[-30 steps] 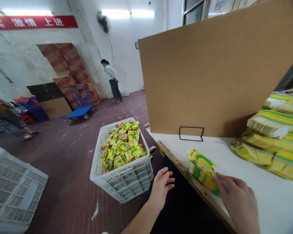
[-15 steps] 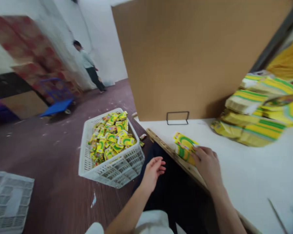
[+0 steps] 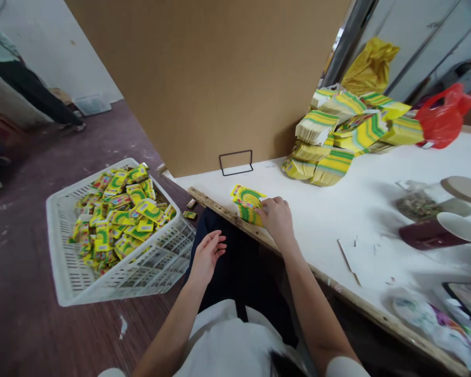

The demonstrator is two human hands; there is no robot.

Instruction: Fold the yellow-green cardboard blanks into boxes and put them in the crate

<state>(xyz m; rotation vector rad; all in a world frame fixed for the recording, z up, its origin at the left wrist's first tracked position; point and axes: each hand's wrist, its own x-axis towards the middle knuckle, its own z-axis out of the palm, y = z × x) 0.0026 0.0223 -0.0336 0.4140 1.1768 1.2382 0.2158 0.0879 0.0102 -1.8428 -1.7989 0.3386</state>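
Observation:
On the white table (image 3: 322, 220), close to its wooden front edge, lie yellow-and-green printed cards (image 3: 246, 199), flat and partly overlapping. My right hand (image 3: 278, 219) pinches their right end between thumb and fingers, which hides that part. My left hand (image 3: 209, 254) hovers over my lap, left of the table edge, holding nothing, with its fingers loosely bent and apart. To its left stands a white plastic basket (image 3: 57, 251) heaped with small yellow-and-green packets (image 3: 121, 214). A thin black wire stand (image 3: 236, 173) is on the table beyond the cards.
A tall cardboard panel (image 3: 212, 78) rises behind the table. Bundled yellow-green cards (image 3: 329, 157) are stacked at its right, near a red plastic bag (image 3: 441, 118). A maroon mug (image 3: 427, 232), glass jar (image 3: 419, 204) and thin stick (image 3: 348, 262) lie rightward. A person (image 3: 19, 78) stands far left.
My view has turned to the right, bringing the mug, jar and red bag into sight. My right hand stays on the cards, and my left hand remains empty over my lap.

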